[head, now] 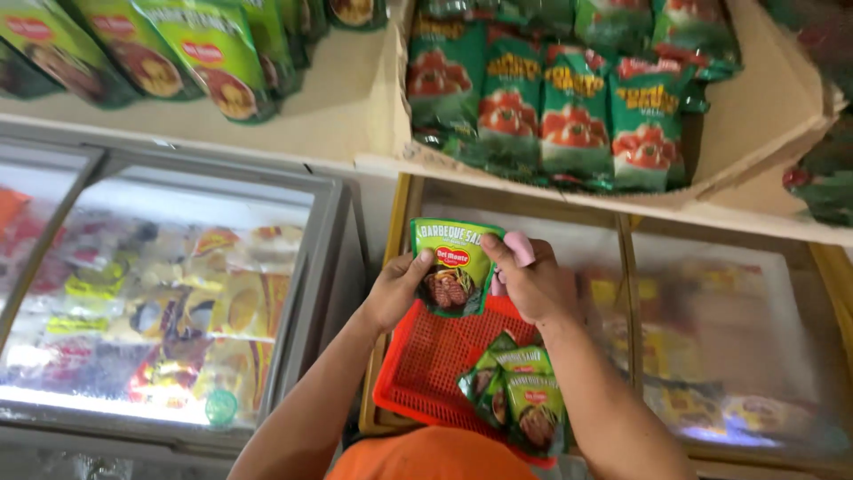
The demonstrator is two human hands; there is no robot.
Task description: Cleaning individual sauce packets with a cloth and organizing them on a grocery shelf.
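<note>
Two glass-topped freezers stood side by side, the grey one [178,293] on the left packed with frozen packets, the wood-framed one [711,356] under a red plastic basket [426,356]. Above hung a cardboard tray [764,116] of dark green sauce packs and a row of lime-green pouches [178,53]. In the basket lay a few green sauce pouches [520,400]. The person held another pouch [453,267] upright over the basket, the left hand [395,289] pinching its left edge, the right hand [533,284] pinching the top right corner while also clutching something pink [520,247]. To my eye, gripping by the edges kept the pouch flat and its front readable.
</note>
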